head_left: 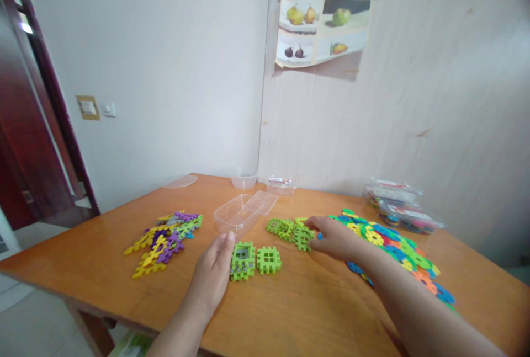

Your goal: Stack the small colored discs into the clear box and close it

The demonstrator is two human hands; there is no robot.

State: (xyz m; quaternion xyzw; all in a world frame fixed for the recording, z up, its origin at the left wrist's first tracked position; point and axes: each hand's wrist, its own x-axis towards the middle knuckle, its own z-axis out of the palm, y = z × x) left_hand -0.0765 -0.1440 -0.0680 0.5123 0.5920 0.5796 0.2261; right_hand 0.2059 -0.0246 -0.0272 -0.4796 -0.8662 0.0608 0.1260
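My left hand [214, 271] rests on the orange wooden table [290, 313], fingers together against a stack of green waffle tiles [242, 260]. Whether it grips the stack is unclear. A single green tile [269, 260] lies just right of the stack. My right hand [334, 238] reaches to a loose group of green tiles [290, 230], fingers curled over the nearest one. A spread of mixed coloured tiles [393, 246] lies under and beyond my right forearm.
A pile of yellow and purple tiles [165, 235] lies at the left. An open clear plastic box [242, 212] sits behind the green tiles. Small clear tubs [244, 180] and closed boxes of pieces [399, 205] stand by the wall.
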